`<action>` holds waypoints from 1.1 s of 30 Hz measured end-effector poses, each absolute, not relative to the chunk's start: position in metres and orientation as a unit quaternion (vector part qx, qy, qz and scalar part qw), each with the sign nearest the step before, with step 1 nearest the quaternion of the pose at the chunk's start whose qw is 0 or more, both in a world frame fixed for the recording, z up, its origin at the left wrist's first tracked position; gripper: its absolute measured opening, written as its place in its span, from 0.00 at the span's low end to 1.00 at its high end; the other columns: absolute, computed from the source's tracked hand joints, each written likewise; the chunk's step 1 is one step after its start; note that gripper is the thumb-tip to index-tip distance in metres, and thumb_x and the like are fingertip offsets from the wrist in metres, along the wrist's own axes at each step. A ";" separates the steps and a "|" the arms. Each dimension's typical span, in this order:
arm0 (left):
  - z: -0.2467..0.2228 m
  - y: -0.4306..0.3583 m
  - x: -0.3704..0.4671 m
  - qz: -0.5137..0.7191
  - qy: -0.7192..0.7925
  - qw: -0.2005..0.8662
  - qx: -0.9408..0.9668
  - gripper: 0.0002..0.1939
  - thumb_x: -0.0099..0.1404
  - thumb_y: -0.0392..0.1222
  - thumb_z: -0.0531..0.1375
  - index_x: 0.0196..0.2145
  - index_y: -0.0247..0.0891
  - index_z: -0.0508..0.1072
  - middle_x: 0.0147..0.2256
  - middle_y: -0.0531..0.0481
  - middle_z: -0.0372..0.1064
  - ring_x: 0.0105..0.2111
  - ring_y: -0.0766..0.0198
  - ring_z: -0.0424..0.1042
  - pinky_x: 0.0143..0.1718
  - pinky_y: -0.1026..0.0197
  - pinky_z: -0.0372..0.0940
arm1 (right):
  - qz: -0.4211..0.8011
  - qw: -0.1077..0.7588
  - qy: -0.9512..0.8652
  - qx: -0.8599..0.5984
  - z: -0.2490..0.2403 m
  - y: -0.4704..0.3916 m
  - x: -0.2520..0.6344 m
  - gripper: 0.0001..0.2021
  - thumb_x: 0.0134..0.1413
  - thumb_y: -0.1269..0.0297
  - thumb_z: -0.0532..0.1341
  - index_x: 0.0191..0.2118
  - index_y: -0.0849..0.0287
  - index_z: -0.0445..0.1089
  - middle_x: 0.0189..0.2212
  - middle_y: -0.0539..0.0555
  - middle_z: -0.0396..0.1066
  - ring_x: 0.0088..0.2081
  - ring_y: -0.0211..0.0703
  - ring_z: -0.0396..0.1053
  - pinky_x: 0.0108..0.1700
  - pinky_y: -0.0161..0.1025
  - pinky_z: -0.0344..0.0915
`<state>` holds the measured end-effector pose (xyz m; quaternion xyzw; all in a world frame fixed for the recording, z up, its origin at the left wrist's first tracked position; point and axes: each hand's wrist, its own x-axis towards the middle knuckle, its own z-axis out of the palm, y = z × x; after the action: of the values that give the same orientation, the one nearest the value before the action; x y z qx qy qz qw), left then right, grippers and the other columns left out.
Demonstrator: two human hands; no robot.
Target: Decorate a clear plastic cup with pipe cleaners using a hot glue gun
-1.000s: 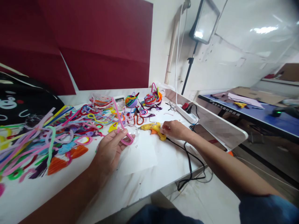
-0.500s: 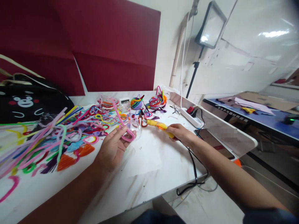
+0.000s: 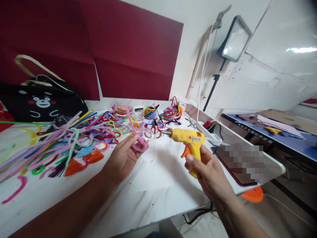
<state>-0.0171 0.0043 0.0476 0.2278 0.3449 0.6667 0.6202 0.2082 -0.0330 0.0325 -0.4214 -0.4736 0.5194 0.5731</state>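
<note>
My left hand [image 3: 127, 153] is closed on a clear plastic ball [image 3: 150, 140], with a bent pink pipe cleaner [image 3: 140, 145] against its near side. The pipe cleaner's free end sticks up above my fingers. My right hand [image 3: 209, 167] grips a yellow glue gun [image 3: 189, 138] by its handle. Its metal nozzle points left toward the ball, a little apart from it, and the orange trigger faces my left hand. A sheet of white paper [image 3: 153, 175] lies on the table below both hands.
Many coloured pipe cleaners [image 3: 71, 142] are heaped at the left, before a black bag [image 3: 44, 102]. Decorated balls [image 3: 150, 112] stand at the back. On the right are a power strip [image 3: 208, 132], a tablet-like device [image 3: 235, 165] and a lamp [image 3: 236, 39].
My right hand has turned the glue gun upright, so its side and trigger now show. The view has swung left, and my left hand still holds the ball and pipe cleaner.
</note>
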 end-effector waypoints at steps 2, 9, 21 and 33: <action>0.047 0.004 -0.017 0.666 0.343 0.623 0.226 0.13 0.67 0.29 0.55 0.26 0.32 0.73 0.23 0.49 0.72 0.24 0.67 0.74 0.28 0.68 0.71 | 0.501 0.568 -0.478 -0.445 0.026 -0.038 0.202 0.19 0.44 0.54 0.72 0.39 0.58 0.72 0.29 0.50 0.68 0.26 0.34 0.62 0.23 0.29 0.56; 0.046 0.004 -0.017 0.672 0.326 0.629 0.217 0.14 0.67 0.29 0.55 0.24 0.32 0.72 0.23 0.49 0.71 0.25 0.68 0.74 0.30 0.66 0.73 | 0.475 0.515 -0.557 -0.446 0.018 -0.049 0.190 0.17 0.54 0.51 0.65 0.41 0.61 0.74 0.21 0.48 0.64 0.19 0.30 0.54 0.18 0.30 0.49; 0.048 0.003 -0.015 0.665 0.334 0.637 0.203 0.17 0.68 0.30 0.54 0.22 0.32 0.73 0.22 0.49 0.72 0.24 0.68 0.74 0.29 0.68 0.72 | 0.361 0.529 -0.637 -0.429 0.009 -0.058 0.178 0.09 0.59 0.60 0.62 0.43 0.57 0.72 0.35 0.52 0.70 0.30 0.35 0.67 0.32 0.30 0.68; 0.047 0.004 -0.014 0.664 0.334 0.636 0.208 0.16 0.68 0.30 0.55 0.23 0.31 0.73 0.22 0.49 0.71 0.24 0.69 0.73 0.28 0.68 0.71 | 0.360 0.509 -0.663 -0.414 0.003 -0.057 0.178 0.09 0.62 0.61 0.60 0.46 0.55 0.69 0.40 0.52 0.69 0.42 0.39 0.70 0.43 0.31 0.69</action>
<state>-0.0142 0.0039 0.0467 0.2081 0.3341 0.6636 0.6361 0.1781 -0.0572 0.0034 -0.4140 -0.6631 0.3602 0.5091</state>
